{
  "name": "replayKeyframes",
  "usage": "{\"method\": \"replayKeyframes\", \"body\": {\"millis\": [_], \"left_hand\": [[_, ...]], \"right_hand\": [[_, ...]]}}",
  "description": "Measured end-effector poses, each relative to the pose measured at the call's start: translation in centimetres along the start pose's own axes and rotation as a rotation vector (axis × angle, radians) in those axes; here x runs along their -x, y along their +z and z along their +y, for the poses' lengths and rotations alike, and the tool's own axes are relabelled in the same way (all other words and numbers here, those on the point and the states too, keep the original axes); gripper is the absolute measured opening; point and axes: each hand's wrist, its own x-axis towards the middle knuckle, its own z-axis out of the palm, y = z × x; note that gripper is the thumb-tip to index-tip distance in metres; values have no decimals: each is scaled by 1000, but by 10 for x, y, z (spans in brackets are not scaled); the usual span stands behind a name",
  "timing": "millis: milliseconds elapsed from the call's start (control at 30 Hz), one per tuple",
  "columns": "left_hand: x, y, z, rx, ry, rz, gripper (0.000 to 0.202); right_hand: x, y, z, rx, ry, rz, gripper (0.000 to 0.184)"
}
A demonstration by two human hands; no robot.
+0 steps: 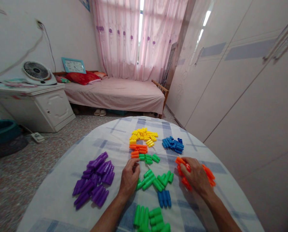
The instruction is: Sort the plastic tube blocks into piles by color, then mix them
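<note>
My left hand rests on the table with its fingers loosely bent, holding nothing that I can see. Its fingertips lie beside a row of orange pieces and green pieces. All are small, bullet-shaped plastic building pieces. On the right, my right hand reaches down over a pile of orange pieces. Its thumb and fingers close around an orange piece at the pile's left side. The palm hides part of this pile. Between my hands lie joined green pieces and a blue group.
Purple pieces are heaped at the left. Yellow pieces and blue pieces lie farther back. More green pieces sit near the front. A checked cloth covers the round table. Beyond are a bed and wardrobe.
</note>
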Motion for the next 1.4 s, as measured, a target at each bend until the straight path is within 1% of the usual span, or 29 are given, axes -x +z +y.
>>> {"method": "replayKeyframes", "body": {"millis": [100,200,300,367,433,500,567,667,733,800,933,1000,1133,1300,1400], "left_hand": [[0,0,0,-7,3,-4,24],[0,0,-1,-13,10,-3,24],[0,0,0,-20,20,0,23],[1,0,1,-30,28,2,23],[1,0,2,-41,42,-2,22],[3,1,3,-56,69,-29,21],[6,2,5,-80,116,-80,22],[10,3,8,-136,233,-169,22],[12,3,10,-195,327,-208,24],[13,4,10,-262,398,-244,29],[16,5,10,-386,447,-371,40],[18,6,10,-428,440,-399,42],[24,3,16,-437,382,-366,42],[30,-7,30,-316,257,-296,42],[32,-12,37,-212,158,-304,35]], "right_hand": [[12,-5,7,125,-73,6,26],[20,-4,11,232,-108,12,23],[26,-4,11,283,-133,11,22],[29,-2,6,273,-134,53,24],[32,4,-2,203,-132,123,27],[35,15,-14,67,-140,167,28],[39,30,-27,-96,-142,176,27],[44,52,-40,-281,-93,172,27],[46,63,-42,-346,-61,163,29],[46,68,-40,-379,-45,150,32],[44,71,-35,-407,-54,112,35],[43,71,-35,-414,-66,91,35],[41,71,-37,-425,-70,72,36],[40,69,-39,-439,-68,67,35],[41,66,-40,-455,-70,60,34]]}}
